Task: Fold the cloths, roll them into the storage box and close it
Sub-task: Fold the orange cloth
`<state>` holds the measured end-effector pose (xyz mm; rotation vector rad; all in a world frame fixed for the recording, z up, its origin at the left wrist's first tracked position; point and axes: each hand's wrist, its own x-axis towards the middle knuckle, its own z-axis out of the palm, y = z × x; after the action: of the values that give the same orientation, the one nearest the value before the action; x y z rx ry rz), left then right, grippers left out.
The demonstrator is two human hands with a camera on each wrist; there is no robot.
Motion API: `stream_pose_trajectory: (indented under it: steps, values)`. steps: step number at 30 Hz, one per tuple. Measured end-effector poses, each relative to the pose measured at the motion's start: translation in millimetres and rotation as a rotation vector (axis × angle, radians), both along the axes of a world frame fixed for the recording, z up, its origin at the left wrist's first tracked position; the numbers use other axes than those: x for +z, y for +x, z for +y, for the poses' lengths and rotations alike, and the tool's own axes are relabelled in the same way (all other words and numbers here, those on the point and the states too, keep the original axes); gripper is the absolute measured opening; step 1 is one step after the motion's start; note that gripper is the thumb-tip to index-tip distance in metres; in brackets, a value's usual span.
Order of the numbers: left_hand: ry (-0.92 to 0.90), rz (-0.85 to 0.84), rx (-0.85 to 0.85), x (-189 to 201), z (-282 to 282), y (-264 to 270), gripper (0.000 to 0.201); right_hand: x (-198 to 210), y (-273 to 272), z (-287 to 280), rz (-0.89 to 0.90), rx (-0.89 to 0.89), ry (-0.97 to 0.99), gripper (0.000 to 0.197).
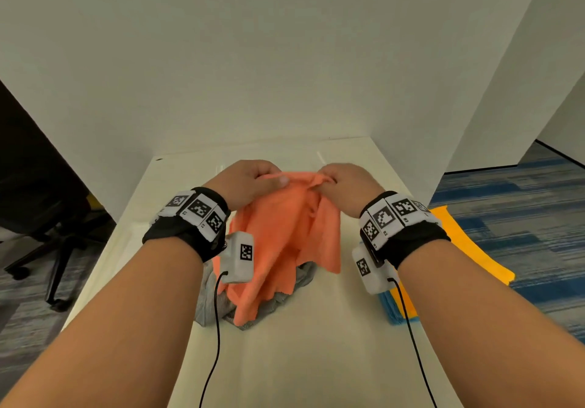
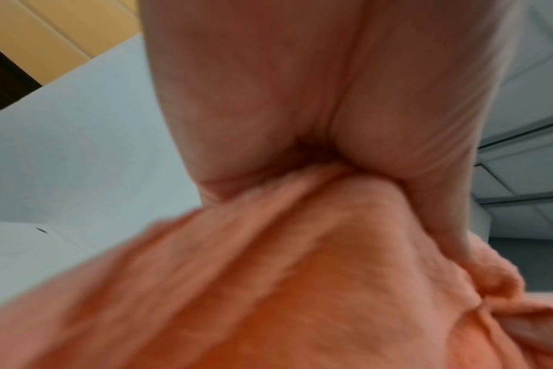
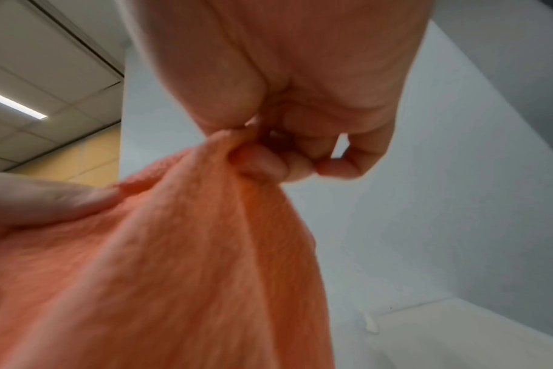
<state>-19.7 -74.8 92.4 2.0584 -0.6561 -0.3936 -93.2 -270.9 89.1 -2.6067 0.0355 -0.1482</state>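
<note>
An orange cloth hangs lifted over the white table, held by its top edge. My left hand grips the left part of that edge, fingers curled round the fabric. My right hand pinches the right part between thumb and fingers; the orange cloth drapes down from there. Its lower end rests on a grey cloth crumpled on the table under it. The storage box is not in view.
A yellow cloth lies on a blue cloth at the table's right edge. White partition walls stand behind and to the right. A dark office chair is on the floor at left.
</note>
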Motion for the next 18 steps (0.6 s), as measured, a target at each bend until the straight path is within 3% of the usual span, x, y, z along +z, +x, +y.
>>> stream_pose_trajectory:
  steps: [3, 6, 8, 12, 16, 18]
  values:
    - [0.048, -0.023, 0.012, -2, 7, 3, 0.019, 8, 4, -19, -0.121, -0.265, -0.076, 0.026]
    - [0.020, -0.030, 0.059, -3, 13, 4, 0.023, 11, 3, -38, -0.192, -0.533, 0.049, 0.023]
    - [0.011, -0.037, 0.072, -4, 15, 6, 0.026, 9, 1, -43, -0.233, -0.617, 0.149, 0.024]
    - [-0.004, -0.040, 0.150, -10, 13, 9, 0.029, 7, -3, -41, -0.255, -0.641, 0.300, 0.025]
    - [-0.186, 0.141, 0.232, -17, 5, 7, 0.009, 7, -3, -33, -0.230, -0.574, 0.455, 0.024]
    - [-0.288, 0.242, 0.253, -18, -2, 4, 0.014, 8, -2, -26, -0.169, -0.516, 0.500, 0.021]
